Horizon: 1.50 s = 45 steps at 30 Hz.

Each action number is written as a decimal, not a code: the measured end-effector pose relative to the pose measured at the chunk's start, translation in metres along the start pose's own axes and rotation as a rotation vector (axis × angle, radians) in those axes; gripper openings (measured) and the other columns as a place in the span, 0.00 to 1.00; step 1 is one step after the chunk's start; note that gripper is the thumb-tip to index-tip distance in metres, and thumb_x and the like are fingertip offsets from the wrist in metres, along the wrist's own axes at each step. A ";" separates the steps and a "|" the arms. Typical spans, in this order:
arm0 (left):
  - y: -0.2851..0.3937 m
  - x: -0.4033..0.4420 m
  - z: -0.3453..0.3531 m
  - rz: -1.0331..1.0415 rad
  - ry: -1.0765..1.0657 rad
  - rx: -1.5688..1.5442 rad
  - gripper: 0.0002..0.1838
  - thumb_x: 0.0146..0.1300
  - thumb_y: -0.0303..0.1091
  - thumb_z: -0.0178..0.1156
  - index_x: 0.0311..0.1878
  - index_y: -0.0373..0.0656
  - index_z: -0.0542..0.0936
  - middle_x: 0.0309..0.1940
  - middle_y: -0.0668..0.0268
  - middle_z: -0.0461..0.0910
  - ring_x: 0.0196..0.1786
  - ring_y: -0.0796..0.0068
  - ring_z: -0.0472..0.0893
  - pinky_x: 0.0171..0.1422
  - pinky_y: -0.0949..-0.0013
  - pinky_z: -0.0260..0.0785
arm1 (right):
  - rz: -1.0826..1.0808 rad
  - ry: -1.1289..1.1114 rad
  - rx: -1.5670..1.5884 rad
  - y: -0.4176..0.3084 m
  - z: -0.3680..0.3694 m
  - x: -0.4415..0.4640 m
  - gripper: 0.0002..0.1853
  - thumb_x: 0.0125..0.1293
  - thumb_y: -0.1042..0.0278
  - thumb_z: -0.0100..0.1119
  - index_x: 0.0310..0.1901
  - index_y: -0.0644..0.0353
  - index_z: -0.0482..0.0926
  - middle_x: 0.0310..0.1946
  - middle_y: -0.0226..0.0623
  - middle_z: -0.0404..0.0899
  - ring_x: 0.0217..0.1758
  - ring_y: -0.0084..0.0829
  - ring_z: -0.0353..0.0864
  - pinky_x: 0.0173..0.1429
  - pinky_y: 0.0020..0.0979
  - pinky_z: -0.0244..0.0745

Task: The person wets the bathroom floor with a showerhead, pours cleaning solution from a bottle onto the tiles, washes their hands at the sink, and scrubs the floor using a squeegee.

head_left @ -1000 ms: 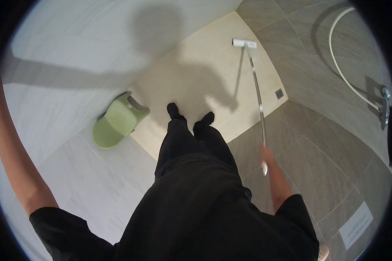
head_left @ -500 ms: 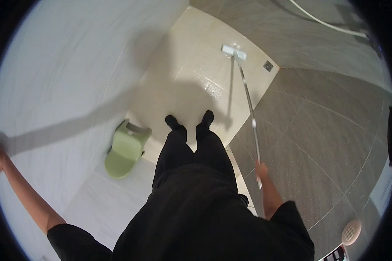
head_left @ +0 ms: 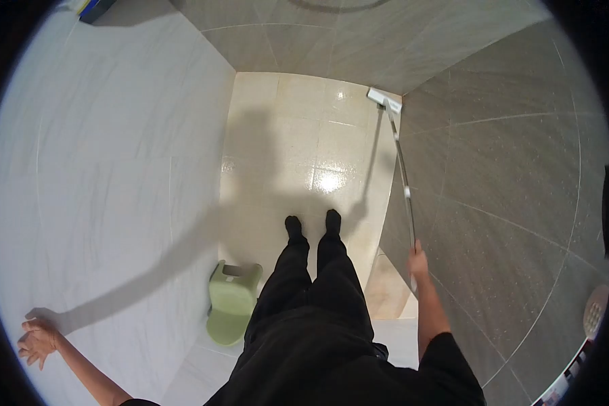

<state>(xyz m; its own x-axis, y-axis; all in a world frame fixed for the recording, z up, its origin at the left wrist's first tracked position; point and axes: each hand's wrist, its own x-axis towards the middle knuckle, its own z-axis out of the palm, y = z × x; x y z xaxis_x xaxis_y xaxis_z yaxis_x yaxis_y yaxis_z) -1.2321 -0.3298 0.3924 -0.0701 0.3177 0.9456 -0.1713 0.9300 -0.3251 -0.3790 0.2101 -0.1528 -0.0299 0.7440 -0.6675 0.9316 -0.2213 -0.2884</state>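
My right hand (head_left: 419, 261) is wrapped round the lower part of a long metal pole (head_left: 403, 169). At the pole's far end a white brush head (head_left: 384, 100) rests on the beige tiled floor (head_left: 298, 139), in the far right corner. My left hand (head_left: 39, 340) lies against the pale wall (head_left: 115, 196) at the left, its fingers spread and holding nothing. Between the two arms are my legs in black trousers, with black-socked feet on the floor.
A green plastic stool (head_left: 231, 304) stands by the left wall, beside my legs. Grey tiled wall (head_left: 494, 169) rises on the right. A pink oval object with holes (head_left: 595, 312) is at the right edge. Something blue and yellow (head_left: 93, 9) sits at the top left.
The view has turned, so the floor now looks straight ahead. The brush head has moved into the far right corner, where it covers the drain's area. My left hand has come fully into view.
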 end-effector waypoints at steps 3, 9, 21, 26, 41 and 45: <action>0.006 0.006 0.001 -0.001 0.024 0.039 0.43 0.57 0.77 0.38 0.48 0.41 0.70 0.59 0.56 0.64 0.63 0.26 0.60 0.56 0.10 0.38 | 0.115 -0.066 0.074 -0.070 -0.017 0.006 0.27 0.75 0.54 0.43 0.71 0.55 0.59 0.26 0.46 0.77 0.25 0.41 0.79 0.28 0.43 0.74; 0.001 0.000 0.003 -0.027 0.000 -0.022 0.44 0.58 0.77 0.38 0.54 0.42 0.69 0.60 0.60 0.62 0.63 0.33 0.59 0.58 0.12 0.38 | 0.279 -0.147 -0.142 0.031 0.046 -0.152 0.26 0.76 0.49 0.35 0.64 0.60 0.62 0.45 0.67 0.77 0.52 0.65 0.77 0.54 0.59 0.71; 0.024 0.004 -0.016 -0.033 0.085 -0.255 0.47 0.58 0.79 0.39 0.66 0.48 0.68 0.71 0.60 0.62 0.71 0.26 0.53 0.59 0.11 0.30 | 0.168 -0.099 -0.116 0.025 0.053 -0.028 0.30 0.74 0.48 0.39 0.55 0.73 0.73 0.50 0.63 0.77 0.50 0.56 0.79 0.51 0.50 0.75; 0.019 0.002 -0.029 0.021 0.128 -0.255 0.43 0.64 0.74 0.35 0.68 0.49 0.67 0.72 0.62 0.61 0.70 0.25 0.55 0.59 0.11 0.32 | 0.193 -0.067 -0.060 0.015 0.068 -0.067 0.26 0.74 0.50 0.39 0.52 0.68 0.76 0.47 0.62 0.79 0.51 0.57 0.80 0.54 0.51 0.75; 0.049 -0.384 -0.343 0.465 -1.660 -0.948 0.39 0.71 0.45 0.50 0.76 0.36 0.48 0.78 0.50 0.46 0.80 0.51 0.43 0.79 0.42 0.28 | -0.003 -0.162 -0.341 0.151 0.128 -0.123 0.22 0.74 0.57 0.40 0.50 0.65 0.79 0.42 0.59 0.81 0.40 0.54 0.84 0.43 0.51 0.79; 0.084 -0.402 -0.432 0.934 -2.087 -1.016 0.41 0.69 0.51 0.53 0.76 0.38 0.51 0.78 0.50 0.45 0.79 0.51 0.45 0.76 0.33 0.37 | 0.018 -0.346 -0.082 -0.020 0.008 -0.027 0.22 0.69 0.65 0.41 0.52 0.81 0.71 0.25 0.58 0.80 0.24 0.50 0.82 0.30 0.50 0.77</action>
<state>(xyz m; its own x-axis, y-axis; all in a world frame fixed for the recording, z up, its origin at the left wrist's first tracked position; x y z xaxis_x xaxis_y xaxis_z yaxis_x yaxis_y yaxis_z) -0.7942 -0.2995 -0.0102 -0.3282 0.5728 -0.7511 0.6850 0.6918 0.2282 -0.3994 0.1891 -0.1348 -0.1207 0.4798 -0.8690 0.9587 -0.1707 -0.2274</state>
